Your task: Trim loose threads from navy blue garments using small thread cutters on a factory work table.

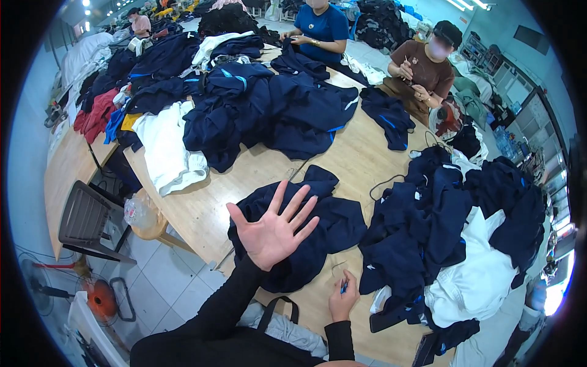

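Observation:
My left hand [273, 226] is raised palm up toward the camera with its fingers spread wide, holding nothing, above a crumpled navy garment [318, 235] that lies on the wooden table [202, 211]. My right hand [343, 300] rests low on the table near its front edge, fingers closed around a small blue-handled tool [344, 285]. A thin loop of thread [336, 267] lies just above that hand.
Heaps of navy and white garments [455, 244] sit at my right, and a larger pile [257, 110] covers the table's far side. Two people sit working at the far end. A dark phone [385, 320] lies near the front edge. A brown chair [85, 223] and fan [101, 300] stand at left.

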Demonstrator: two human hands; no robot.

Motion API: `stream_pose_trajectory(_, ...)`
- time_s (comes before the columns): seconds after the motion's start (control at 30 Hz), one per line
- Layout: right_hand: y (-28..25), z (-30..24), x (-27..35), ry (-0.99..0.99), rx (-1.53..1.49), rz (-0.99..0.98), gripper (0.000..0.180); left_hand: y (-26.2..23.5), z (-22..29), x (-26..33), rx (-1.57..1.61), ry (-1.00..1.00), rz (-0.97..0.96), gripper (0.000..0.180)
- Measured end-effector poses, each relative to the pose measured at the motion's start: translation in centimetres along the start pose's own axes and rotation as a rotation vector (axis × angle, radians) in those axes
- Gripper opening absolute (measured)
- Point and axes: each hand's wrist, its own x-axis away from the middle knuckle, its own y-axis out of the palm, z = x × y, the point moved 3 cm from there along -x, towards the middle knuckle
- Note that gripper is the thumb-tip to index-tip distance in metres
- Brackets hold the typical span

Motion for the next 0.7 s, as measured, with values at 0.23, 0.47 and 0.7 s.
stream_pose_trajectory(0.23,0.1,0.4,-0.4,0.088,0.013,-0.064,0.041,10.8,-1.1,-1.6,-0.525,0.272,-0.578,0.110)
stream_pose_trajectory(0.47,0.0,-0.4,-1.4,0.036,-0.034,-0.045,0.036,19.1,-2.3,3.8,-0.656,0.653,-0.456,0.046)
stream_pose_trajectory(0.7,1.2,1.3,-0.2,0.142,-0.039,-0.083,0.029,18.4,3.8,5.8,-0.920,0.932,-0.241,0.016)
